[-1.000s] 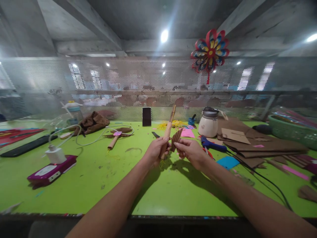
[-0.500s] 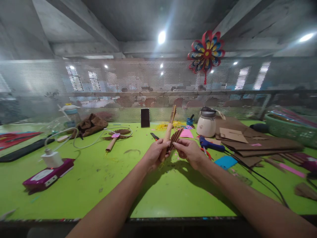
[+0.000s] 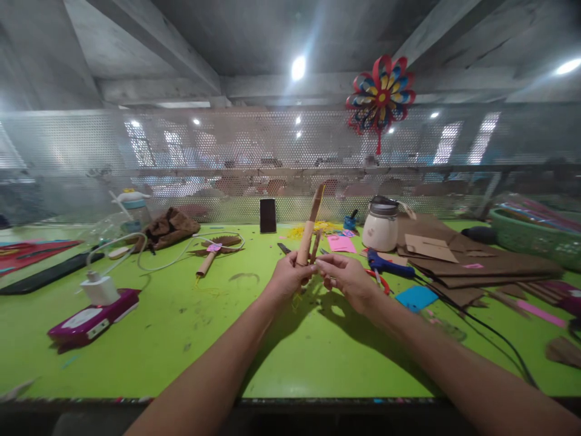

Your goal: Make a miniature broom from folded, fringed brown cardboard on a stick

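My left hand (image 3: 290, 277) is closed around a brown paper tube (image 3: 306, 242), which stands upright and leans slightly right. From the tube's top rises a flat brown strip (image 3: 316, 203) with a yellowish edge. Beside the tube, a piece of pleated brown paper (image 3: 316, 245) shows edge-on, its lower end at my left thumb. My right hand (image 3: 345, 277) is closed in a pinch at that lower end; what lies between its fingertips is hidden. Thin yellow threads (image 3: 296, 298) hang below my left hand. A similar tube with a pleated fan (image 3: 207, 264) lies to the left.
A blue glue gun (image 3: 389, 263), a red-handled tool (image 3: 380, 282) and a blue card (image 3: 416, 298) lie right. Behind them are a cream jar (image 3: 380, 229), brown sheets (image 3: 485, 261) and a green basket (image 3: 535, 239). A purple power strip (image 3: 93, 321) sits left; a phone (image 3: 267, 216) stands behind.
The pleated paper has turned from a spread, slanted fan to a narrow edge-on view beside the tube. The tube stands more upright. My right fingertips have shifted slightly lower along the paper.
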A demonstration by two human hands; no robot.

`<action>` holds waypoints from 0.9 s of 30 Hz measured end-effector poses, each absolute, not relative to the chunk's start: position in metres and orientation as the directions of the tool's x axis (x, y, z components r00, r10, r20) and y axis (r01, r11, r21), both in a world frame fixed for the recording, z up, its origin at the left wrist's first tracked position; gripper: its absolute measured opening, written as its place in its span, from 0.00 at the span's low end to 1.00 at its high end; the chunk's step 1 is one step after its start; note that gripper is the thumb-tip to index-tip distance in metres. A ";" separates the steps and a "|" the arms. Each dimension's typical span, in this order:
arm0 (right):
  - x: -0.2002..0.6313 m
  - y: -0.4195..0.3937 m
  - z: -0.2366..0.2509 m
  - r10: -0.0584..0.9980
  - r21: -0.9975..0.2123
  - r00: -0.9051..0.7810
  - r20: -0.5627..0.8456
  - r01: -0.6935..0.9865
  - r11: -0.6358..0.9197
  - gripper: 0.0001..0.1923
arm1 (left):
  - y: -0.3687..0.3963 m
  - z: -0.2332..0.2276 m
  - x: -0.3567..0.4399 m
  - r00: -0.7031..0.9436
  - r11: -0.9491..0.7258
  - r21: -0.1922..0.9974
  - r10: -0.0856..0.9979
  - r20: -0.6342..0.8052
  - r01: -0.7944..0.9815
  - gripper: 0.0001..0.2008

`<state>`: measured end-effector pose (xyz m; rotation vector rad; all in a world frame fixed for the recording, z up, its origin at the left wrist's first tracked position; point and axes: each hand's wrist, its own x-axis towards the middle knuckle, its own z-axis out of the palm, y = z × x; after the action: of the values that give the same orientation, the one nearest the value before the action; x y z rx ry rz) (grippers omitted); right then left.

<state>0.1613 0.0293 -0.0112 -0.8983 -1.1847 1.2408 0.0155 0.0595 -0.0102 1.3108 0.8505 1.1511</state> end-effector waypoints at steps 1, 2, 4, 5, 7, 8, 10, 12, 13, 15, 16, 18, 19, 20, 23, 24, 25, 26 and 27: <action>0.160 0.029 -0.011 0.984 -0.969 -0.049 0.172 -0.189 0.160 0.18 | 0.060 -0.011 0.016 0.247 -0.110 0.986 0.959 0.138 -0.124 0.16; 0.159 0.030 -0.012 0.984 -0.972 -0.035 0.175 -0.165 0.167 0.18 | 0.060 -0.012 0.017 0.230 -0.120 0.987 0.963 0.141 -0.103 0.15; 0.157 0.031 -0.013 0.984 -0.976 -0.016 0.179 -0.130 0.175 0.17 | 0.060 -0.013 0.018 0.194 -0.141 0.987 0.969 0.153 -0.075 0.14; 0.156 0.032 -0.014 0.983 -0.977 -0.002 0.182 -0.114 0.181 0.17 | 0.060 -0.012 0.018 0.175 -0.155 0.986 0.971 0.165 -0.069 0.13; 0.155 0.032 -0.015 0.976 -0.975 0.053 0.210 -0.061 0.213 0.17 | 0.059 -0.011 0.019 0.152 -0.163 0.985 0.974 0.170 -0.057 0.11; 0.155 0.032 -0.015 0.967 -0.970 0.085 0.239 -0.023 0.241 0.16 | 0.058 -0.011 0.019 0.148 -0.152 0.987 0.976 0.158 -0.051 0.11; 0.154 0.031 -0.014 0.939 -0.948 0.134 0.318 0.052 0.314 0.16 | 0.058 -0.011 0.020 0.152 -0.115 0.992 0.981 0.121 -0.046 0.10; 0.152 0.030 -0.012 0.912 -0.922 0.145 0.384 0.102 0.372 0.15 | 0.058 -0.013 0.020 0.155 -0.097 0.994 0.983 0.103 -0.047 0.09; 0.151 0.030 -0.011 0.905 -0.914 0.144 0.401 0.119 0.387 0.14 | 0.058 -0.013 0.021 0.153 -0.100 0.994 0.983 0.105 -0.044 0.09; 0.149 0.030 -0.010 0.903 -0.911 0.143 0.406 0.138 0.388 0.14 | 0.058 -0.015 0.021 0.156 -0.113 0.993 0.981 0.118 -0.041 0.09; 0.149 0.031 -0.010 0.907 -0.915 0.141 0.398 0.137 0.380 0.13 | 0.058 -0.015 0.021 0.160 -0.116 0.992 0.980 0.121 -0.044 0.10; 0.151 0.033 -0.011 0.919 -0.927 0.132 0.370 0.110 0.358 0.13 | 0.058 -0.016 0.022 0.175 -0.113 0.991 0.977 0.123 -0.067 0.10; 0.152 0.034 -0.012 0.928 -0.935 0.123 0.352 0.088 0.343 0.13 | 0.058 -0.016 0.022 0.188 -0.108 0.991 0.975 0.123 -0.084 0.11; 0.154 0.035 -0.013 0.936 -0.943 0.118 0.331 0.066 0.325 0.13 | 0.058 -0.015 0.022 0.206 -0.102 0.990 0.971 0.122 -0.102 0.12; 0.159 0.038 -0.015 0.954 -0.959 0.105 0.282 0.003 0.283 0.13 | 0.057 -0.012 0.021 0.290 -0.078 0.986 0.950 0.118 -0.148 0.16; 0.161 0.039 -0.016 0.956 -0.960 0.097 0.277 -0.020 0.280 0.13 | 0.056 -0.010 0.020 0.313 -0.066 0.985 0.943 0.113 -0.157 0.17; 0.163 0.040 -0.016 0.957 -0.959 0.085 0.277 -0.042 0.281 0.14 | 0.055 -0.008 0.019 0.327 -0.053 0.985 0.939 0.106 -0.165 0.18; 0.164 0.041 -0.017 0.958 -0.957 0.071 0.278 -0.062 0.283 0.14 | 0.054 -0.007 0.018 0.331 -0.038 0.984 0.939 0.094 -0.172 0.18; 0.166 0.042 -0.018 0.959 -0.956 0.056 0.279 -0.080 0.283 0.15 | 0.053 -0.006 0.018 0.327 -0.023 0.983 0.941 0.082 -0.180 0.17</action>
<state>0.1657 0.0424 -0.0177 -0.9572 -1.2354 1.0073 0.0175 0.0533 -0.0057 1.2608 0.8083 1.0710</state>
